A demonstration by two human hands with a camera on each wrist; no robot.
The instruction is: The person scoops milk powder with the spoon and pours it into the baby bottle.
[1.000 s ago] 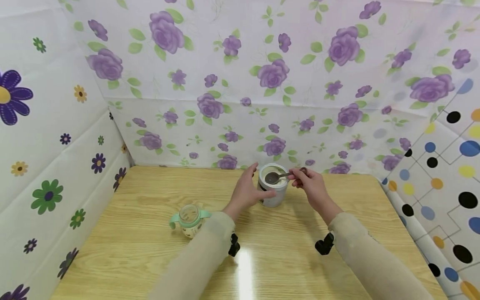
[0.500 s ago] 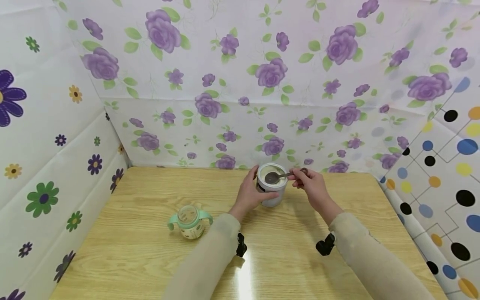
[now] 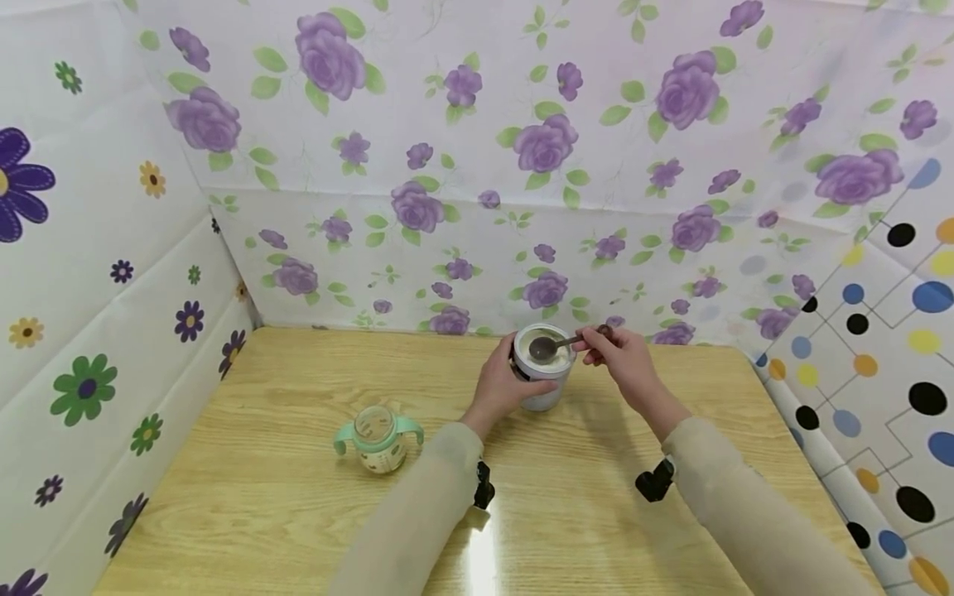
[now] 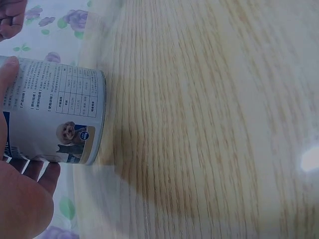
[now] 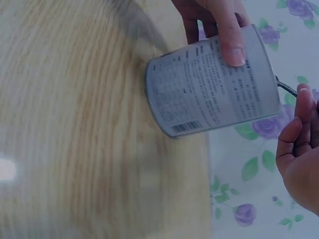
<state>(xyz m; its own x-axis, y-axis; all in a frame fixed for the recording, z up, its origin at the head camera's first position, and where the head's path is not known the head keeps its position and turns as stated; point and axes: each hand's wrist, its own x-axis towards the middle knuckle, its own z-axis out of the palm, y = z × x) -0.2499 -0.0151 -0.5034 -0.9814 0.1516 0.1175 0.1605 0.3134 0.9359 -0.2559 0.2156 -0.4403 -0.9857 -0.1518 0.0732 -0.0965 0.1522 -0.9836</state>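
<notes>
A white tin can [image 3: 545, 389] with an open top stands at the back of the table. Pale powder shows inside its rim. In the left wrist view the label on the can [image 4: 55, 109] carries printed text and a picture of a dog. My left hand [image 3: 503, 382] grips the can from the left, thumb across its front and fingers behind. With my right hand [image 3: 620, 362] I pinch the handle of a dark spoon [image 3: 543, 348]; its bowl is at the can's mouth, over the powder. In the right wrist view only a bit of handle shows, between can and fingers.
A clear baby bottle [image 3: 383, 451] with mint-green handles and no lid stands left of my left forearm on the wooden table [image 3: 283, 513]. A flowered cloth [image 3: 358, 248] hangs directly behind the table's back edge; patterned cloths line both sides.
My left hand has closed in around the can over the last second. The spoon has stayed at the can's mouth, its bowl shifting only slightly.
</notes>
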